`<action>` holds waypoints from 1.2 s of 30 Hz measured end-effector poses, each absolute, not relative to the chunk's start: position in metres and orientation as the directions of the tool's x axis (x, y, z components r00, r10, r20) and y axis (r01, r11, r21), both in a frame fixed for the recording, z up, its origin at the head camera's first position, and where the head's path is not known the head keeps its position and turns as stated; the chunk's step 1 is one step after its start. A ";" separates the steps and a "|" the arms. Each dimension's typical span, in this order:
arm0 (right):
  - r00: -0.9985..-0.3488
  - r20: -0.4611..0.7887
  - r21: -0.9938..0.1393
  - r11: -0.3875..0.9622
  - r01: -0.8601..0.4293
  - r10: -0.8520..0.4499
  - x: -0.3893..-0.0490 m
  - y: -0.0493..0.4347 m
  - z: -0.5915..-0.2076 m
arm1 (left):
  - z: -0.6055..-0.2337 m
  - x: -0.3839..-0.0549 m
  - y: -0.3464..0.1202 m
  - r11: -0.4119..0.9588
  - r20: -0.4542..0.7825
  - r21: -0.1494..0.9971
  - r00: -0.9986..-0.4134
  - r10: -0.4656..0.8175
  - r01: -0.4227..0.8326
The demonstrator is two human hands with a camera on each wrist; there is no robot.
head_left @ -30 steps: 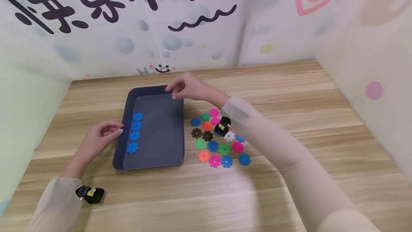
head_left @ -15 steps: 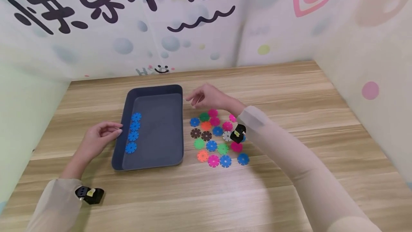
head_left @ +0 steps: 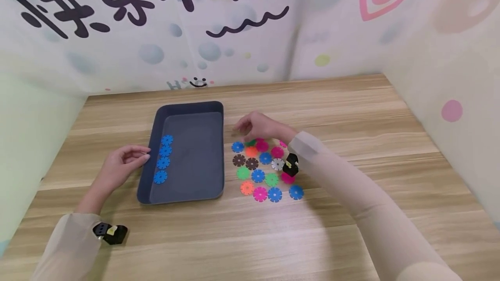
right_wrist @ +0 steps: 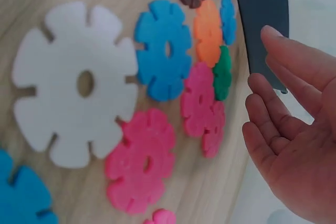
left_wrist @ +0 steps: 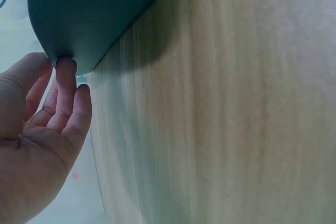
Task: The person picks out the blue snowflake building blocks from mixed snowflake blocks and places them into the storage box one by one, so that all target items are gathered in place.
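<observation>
My left hand [head_left: 119, 166] pinches the left rim of a dark grey tray [head_left: 195, 159], thumb on one side and fingertips on the other, as the left wrist view shows on the tray wall [left_wrist: 94, 19]. Inside the tray, several blue notched plastic discs [head_left: 160, 173] form a column along its left side. My right hand [head_left: 261, 125] holds nothing and hovers at the far edge of a group of loose discs, fingers loosely bent. It partly covers a green disc [right_wrist: 222, 74] and a pink disc [right_wrist: 212, 132] in the head view.
Several more notched discs lie right of the tray: blue [head_left: 274, 194], orange [head_left: 247, 187], brown [head_left: 238, 160], light green [head_left: 271, 180] and white [right_wrist: 58, 77]. All rest on a wood-grain table [head_left: 203, 242]. A printed wall [head_left: 250, 55] stands behind it, with side walls left and right.
My right hand has moved from over the tray's far right corner, rightward and toward me, to the far edge of the loose discs. My left hand stays at the tray rim.
</observation>
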State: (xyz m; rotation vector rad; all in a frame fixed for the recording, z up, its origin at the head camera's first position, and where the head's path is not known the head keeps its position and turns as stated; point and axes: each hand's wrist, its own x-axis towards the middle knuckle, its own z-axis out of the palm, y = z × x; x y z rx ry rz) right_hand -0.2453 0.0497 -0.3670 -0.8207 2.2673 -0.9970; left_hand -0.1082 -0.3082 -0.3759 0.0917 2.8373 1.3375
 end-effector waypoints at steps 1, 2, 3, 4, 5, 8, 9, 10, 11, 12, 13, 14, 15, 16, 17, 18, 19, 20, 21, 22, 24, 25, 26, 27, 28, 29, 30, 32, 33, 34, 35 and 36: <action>-0.671 -0.221 -0.773 0.547 -0.323 -0.708 -0.245 0.049 -0.368 | -0.376 -0.108 -0.308 0.636 0.019 0.770 -0.998 0.053 0.048; -0.667 -0.225 -0.766 0.552 -0.329 -0.710 -0.245 0.048 -0.368 | -0.376 -0.109 -0.309 0.636 0.016 0.770 -0.999 0.051 0.045; -0.662 -0.230 -0.759 0.558 -0.336 -0.713 -0.245 0.047 -0.368 | -0.376 -0.109 -0.309 0.636 0.015 0.771 -0.999 0.050 0.043; -0.654 -0.237 -0.755 0.560 -0.342 -0.718 -0.245 0.046 -0.369 | -0.376 -0.109 -0.309 0.635 0.012 0.772 -0.999 0.048 0.040; -0.645 -0.243 -0.752 0.560 -0.347 -0.725 -0.245 0.045 -0.369 | -0.377 -0.109 -0.309 0.634 0.009 0.773 -0.999 0.047 0.037; -0.616 -0.256 -0.745 0.559 -0.366 -0.745 -0.245 0.042 -0.370 | -0.376 -0.109 -0.309 0.632 0.005 0.774 -0.999 0.047 0.034; -0.606 -0.257 -0.743 0.555 -0.375 -0.753 -0.245 0.041 -0.371 | -0.376 -0.110 -0.309 0.633 0.005 0.774 -0.999 0.049 0.035; -0.598 -0.258 -0.742 0.552 -0.380 -0.759 -0.245 0.040 -0.371 | -0.375 -0.110 -0.309 0.632 0.003 0.774 -0.999 0.050 0.035; -0.594 -0.259 -0.738 0.553 -0.386 -0.762 -0.245 0.039 -0.371 | -0.375 -0.109 -0.309 0.632 0.003 0.774 -0.999 0.052 0.035; -0.592 -0.262 -0.733 0.556 -0.392 -0.762 -0.245 0.038 -0.371 | -0.375 -0.109 -0.309 0.632 0.003 0.774 -0.999 0.053 0.036; -0.590 -0.264 -0.730 0.558 -0.396 -0.763 -0.245 0.038 -0.371 | -0.375 -0.109 -0.309 0.633 0.003 0.773 -0.998 0.055 0.037; -0.588 -0.269 -0.727 0.561 -0.395 -0.763 -0.245 0.037 -0.371 | -0.375 -0.109 -0.309 0.633 0.003 0.773 -0.998 0.057 0.038; -0.586 -0.273 -0.725 0.563 -0.396 -0.763 -0.245 0.037 -0.371 | -0.375 -0.109 -0.309 0.631 0.003 0.775 -0.998 0.058 0.039; -0.584 -0.276 -0.724 0.565 -0.396 -0.763 -0.244 0.036 -0.371 | -0.375 -0.109 -0.309 0.629 0.003 0.777 -0.998 0.058 0.039; -0.583 -0.278 -0.722 0.566 -0.397 -0.763 -0.244 0.036 -0.371 | -0.375 -0.109 -0.309 0.628 0.003 0.777 -0.998 0.058 0.038; -0.582 -0.280 -0.722 0.567 -0.397 -0.764 -0.244 0.035 -0.371 | -0.375 -0.109 -0.309 0.627 0.004 0.778 -0.998 0.058 0.039; -0.582 -0.280 -0.718 0.569 -0.400 -0.764 -0.244 0.035 -0.372 | -0.375 -0.109 -0.309 0.626 0.004 0.779 -0.998 0.058 0.039; -0.582 -0.278 -0.716 0.569 -0.404 -0.764 -0.244 0.035 -0.372 | -0.375 -0.109 -0.309 0.625 0.005 0.780 -0.998 0.057 0.040; -0.583 -0.274 -0.712 0.569 -0.412 -0.765 -0.244 0.034 -0.373 | -0.376 -0.109 -0.309 0.624 0.005 0.780 -0.998 0.058 0.040; -0.587 -0.271 -0.706 0.572 -0.418 -0.763 -0.243 0.034 -0.373 | -0.376 -0.109 -0.309 0.626 0.006 0.779 -0.998 0.058 0.041; -0.591 -0.261 -0.694 0.574 -0.434 -0.763 -0.243 0.034 -0.374 | -0.376 -0.109 -0.309 0.627 0.006 0.778 -0.998 0.057 0.041; -0.592 -0.256 -0.689 0.574 -0.443 -0.764 -0.243 0.033 -0.375 | -0.376 -0.109 -0.309 0.627 0.006 0.778 -0.998 0.056 0.040; -0.594 -0.250 -0.686 0.573 -0.448 -0.765 -0.243 0.033 -0.375 | -0.376 -0.109 -0.309 0.627 0.006 0.778 -0.998 0.057 0.040; -0.595 -0.247 -0.682 0.574 -0.454 -0.765 -0.243 0.033 -0.376 | -0.376 -0.109 -0.309 0.626 0.006 0.779 -0.998 0.056 0.039; -0.597 -0.244 -0.680 0.574 -0.457 -0.764 -0.242 0.033 -0.376 | -0.376 -0.109 -0.309 0.625 0.004 0.780 -0.998 0.055 0.038; -0.599 -0.241 -0.680 0.573 -0.457 -0.764 -0.242 0.033 -0.376 | -0.376 -0.109 -0.309 0.623 0.003 0.782 -0.999 0.054 0.036; -0.601 -0.239 -0.678 0.574 -0.458 -0.762 -0.242 0.033 -0.377 | -0.375 -0.109 -0.309 0.621 0.002 0.783 -0.999 0.054 0.035; -0.608 -0.238 -0.678 0.577 -0.455 -0.758 -0.241 0.032 -0.377 | -0.375 -0.109 -0.308 0.620 0.002 0.784 -0.999 0.054 0.035; -0.611 -0.236 -0.676 0.579 -0.455 -0.756 -0.241 0.032 -0.376 | -0.375 -0.109 -0.308 0.620 0.002 0.784 -0.998 0.055 0.036; -0.615 -0.236 -0.676 0.582 -0.452 -0.752 -0.240 0.032 -0.376 | -0.375 -0.109 -0.308 0.621 0.003 0.783 -0.998 0.056 0.037; -0.618 -0.235 -0.674 0.584 -0.452 -0.750 -0.240 0.032 -0.375 | -0.375 -0.109 -0.308 0.623 0.005 0.781 -0.998 0.056 0.039; -0.621 -0.233 -0.672 0.586 -0.453 -0.748 -0.240 0.032 -0.375 | -0.374 -0.109 -0.308 0.625 0.006 0.780 -0.998 0.056 0.040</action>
